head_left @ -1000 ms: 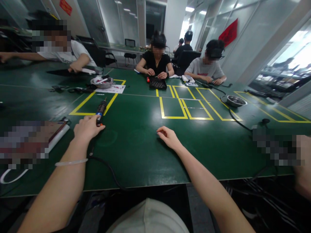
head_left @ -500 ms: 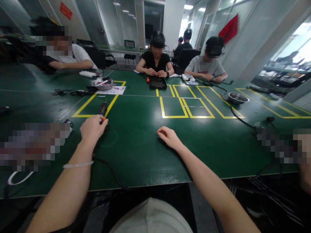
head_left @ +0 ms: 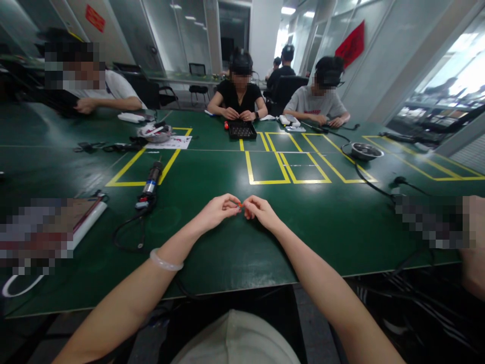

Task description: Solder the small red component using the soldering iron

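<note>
Green matting covers the long bench (head_left: 212,263), marked off with boxes of yellow tape (head_left: 265,181). Near its front edge the two hands come together fingertip to fingertip. The left hand (head_left: 216,210) is closed to a pinch, thumb and forefinger pressed together on a tiny orange piece (head_left: 240,205). The right hand (head_left: 262,212) is curled the same way, its fingertips closed on the other side of that piece. The piece sits just above the mat between the two pinches. It is too small to say what it is, and most of it is covered by the fingers. I cannot tell which hand bears it.

A pale bangle (head_left: 165,260) rings the left wrist. Off to the left a power screwdriver (head_left: 149,183) lies flat on the bench, well apart from both hands, its black cable (head_left: 127,235) looping toward the front edge, where the left forearm hides it.

Blurred patches blot out the things at the near left (head_left: 36,230) and the near right (head_left: 432,222). Only a white edge shows beside the left one.

Across the bench three people sit at work. A black tray (head_left: 242,130) lies before the middle one and a metal bowl (head_left: 362,150) stands on the far right with a cord running past it. What those people hold is too small to make out.
</note>
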`<action>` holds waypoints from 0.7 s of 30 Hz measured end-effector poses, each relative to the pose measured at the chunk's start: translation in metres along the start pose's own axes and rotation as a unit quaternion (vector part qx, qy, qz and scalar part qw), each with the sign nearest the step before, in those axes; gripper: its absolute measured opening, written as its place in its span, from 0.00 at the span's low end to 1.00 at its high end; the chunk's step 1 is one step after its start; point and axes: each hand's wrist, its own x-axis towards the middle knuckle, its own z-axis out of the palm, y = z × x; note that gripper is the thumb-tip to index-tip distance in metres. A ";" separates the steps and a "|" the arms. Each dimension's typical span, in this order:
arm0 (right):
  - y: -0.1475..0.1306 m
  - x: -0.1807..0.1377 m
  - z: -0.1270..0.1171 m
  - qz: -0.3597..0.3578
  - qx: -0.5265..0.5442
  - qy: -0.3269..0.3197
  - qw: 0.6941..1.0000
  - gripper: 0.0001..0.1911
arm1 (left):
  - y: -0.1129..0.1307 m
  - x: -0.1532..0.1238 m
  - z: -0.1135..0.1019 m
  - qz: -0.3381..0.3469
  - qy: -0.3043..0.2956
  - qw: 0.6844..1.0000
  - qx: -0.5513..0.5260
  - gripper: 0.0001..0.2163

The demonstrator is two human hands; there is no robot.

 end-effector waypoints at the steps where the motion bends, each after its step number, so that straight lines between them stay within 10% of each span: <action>1: 0.000 0.000 0.000 0.004 0.007 0.001 1.000 0.15 | -0.003 0.001 0.002 0.007 -0.005 1.000 0.003 0.18; 21: 0.004 0.001 0.003 0.010 0.092 -0.027 0.995 0.18 | -0.011 -0.007 0.013 0.095 0.069 0.993 0.013 0.10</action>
